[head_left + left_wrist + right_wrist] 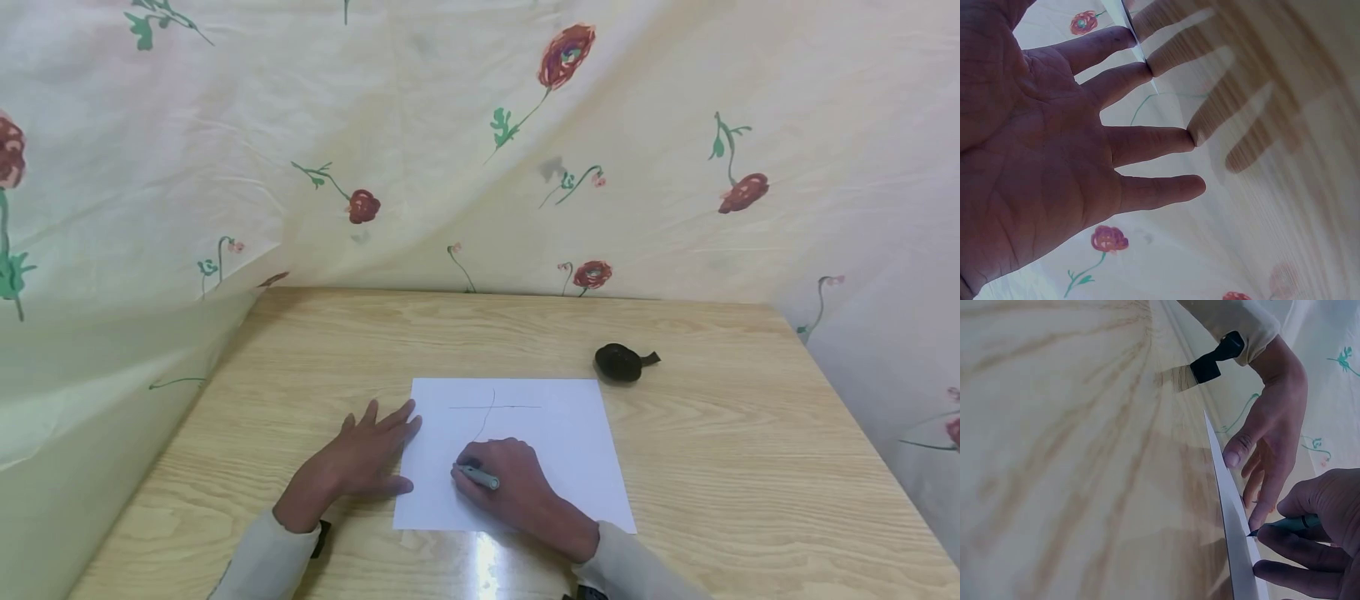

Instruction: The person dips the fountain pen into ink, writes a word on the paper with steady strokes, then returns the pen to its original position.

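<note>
A white sheet of paper [570,450] lies on the wooden table, bearing a thin horizontal line crossed by a slanting, curved line. My right hand [517,483] rests on the sheet and pinches a grey-green pen [480,477]. In the right wrist view the tip of the pen [1294,524] points down at the paper. My left hand [367,458] is spread at the sheet's left edge, with thumb and fingertips touching it there. From the left wrist view, its fingers [1147,139] are straight and apart, and the palm holds nothing.
A small black pan-like object [619,363] with a short handle sits beyond the sheet's upper right corner. Flower-printed cloth [450,125] hangs behind the wooden table [720,450] and along both sides. Black straps show at both wrists.
</note>
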{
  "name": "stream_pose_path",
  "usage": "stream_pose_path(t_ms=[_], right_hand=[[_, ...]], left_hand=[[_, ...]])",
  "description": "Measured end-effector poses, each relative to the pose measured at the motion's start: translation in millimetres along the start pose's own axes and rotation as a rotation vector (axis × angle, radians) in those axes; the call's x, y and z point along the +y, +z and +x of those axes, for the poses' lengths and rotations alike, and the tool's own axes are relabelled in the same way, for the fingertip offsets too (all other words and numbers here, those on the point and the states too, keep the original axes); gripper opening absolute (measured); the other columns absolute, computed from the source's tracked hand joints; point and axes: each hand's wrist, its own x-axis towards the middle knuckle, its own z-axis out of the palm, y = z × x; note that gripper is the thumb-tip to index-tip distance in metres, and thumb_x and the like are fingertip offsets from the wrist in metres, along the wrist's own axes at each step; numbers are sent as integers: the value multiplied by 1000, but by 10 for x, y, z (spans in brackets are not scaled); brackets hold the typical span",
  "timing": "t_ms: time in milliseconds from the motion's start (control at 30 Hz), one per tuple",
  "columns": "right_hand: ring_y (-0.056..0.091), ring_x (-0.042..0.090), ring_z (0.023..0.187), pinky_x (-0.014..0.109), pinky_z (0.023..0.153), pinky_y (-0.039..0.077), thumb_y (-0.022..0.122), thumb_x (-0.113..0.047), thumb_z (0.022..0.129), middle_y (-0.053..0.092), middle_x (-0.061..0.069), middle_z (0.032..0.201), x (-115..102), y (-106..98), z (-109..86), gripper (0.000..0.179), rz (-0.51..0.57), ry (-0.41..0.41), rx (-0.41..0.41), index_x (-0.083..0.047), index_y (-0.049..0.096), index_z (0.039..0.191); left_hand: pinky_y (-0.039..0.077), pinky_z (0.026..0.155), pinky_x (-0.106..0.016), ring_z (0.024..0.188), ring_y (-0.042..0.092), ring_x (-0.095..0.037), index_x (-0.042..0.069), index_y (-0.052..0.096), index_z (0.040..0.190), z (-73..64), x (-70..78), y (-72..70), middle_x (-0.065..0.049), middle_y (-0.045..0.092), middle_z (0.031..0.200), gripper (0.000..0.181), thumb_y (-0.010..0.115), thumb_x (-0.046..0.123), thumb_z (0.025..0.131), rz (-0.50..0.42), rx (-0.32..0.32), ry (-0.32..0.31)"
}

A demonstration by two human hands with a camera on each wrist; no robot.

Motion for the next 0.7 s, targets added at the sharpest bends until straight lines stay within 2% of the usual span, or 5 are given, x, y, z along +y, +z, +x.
stream_pose_path(t_ms=[433, 700], right_hand=[[61, 5, 68, 23, 62, 49, 74, -23, 87, 72, -8, 80, 1, 18, -5, 7, 23, -29, 6, -16, 76, 88], [62, 3, 69, 25, 63, 49, 78, -20, 84, 72, -10, 80, 96, -8, 15, 6, 42, -108, 132, -17, 74, 87]], left_hand=[[16, 105, -77, 142, 14, -59, 9, 40, 153, -12, -3, -1, -10, 24, 164, 84, 78, 41, 85, -17, -1, -7], [16, 106, -77, 142, 13, -58, 10, 39, 153, -8, -9, 5, -8, 23, 164, 85, 78, 41, 85, -18, -6, -18]])
